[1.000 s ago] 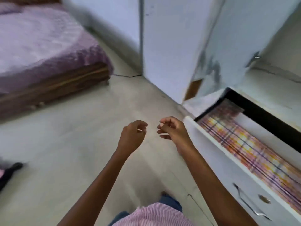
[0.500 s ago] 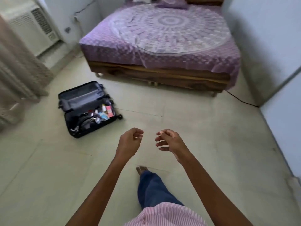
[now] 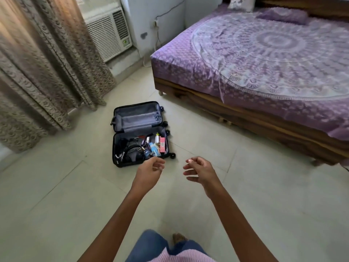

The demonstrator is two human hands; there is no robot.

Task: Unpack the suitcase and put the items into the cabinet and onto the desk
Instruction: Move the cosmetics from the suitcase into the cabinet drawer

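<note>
A small dark suitcase lies wide open on the tiled floor ahead of me. Its far half shows bare grey lining. The near half holds a black pouch, a pink box, a pale bottle, a blue item and several other small things. My left hand hangs in the air just in front of the case's near edge, fingers loosely curled and holding nothing. My right hand floats to its right, fingers apart and also bare. No cabinet or desk is in view.
A bed with a purple patterned cover on a wooden frame fills the right side. Patterned curtains hang at left, with a window air conditioner behind them. Pale floor tiles lie between me and the case. My legs show at the bottom edge.
My view swung from an open white drawer with a striped cloth, across the bed, to the suitcase, which now looks nearer and more central. Both hands stayed raised and held nothing.
</note>
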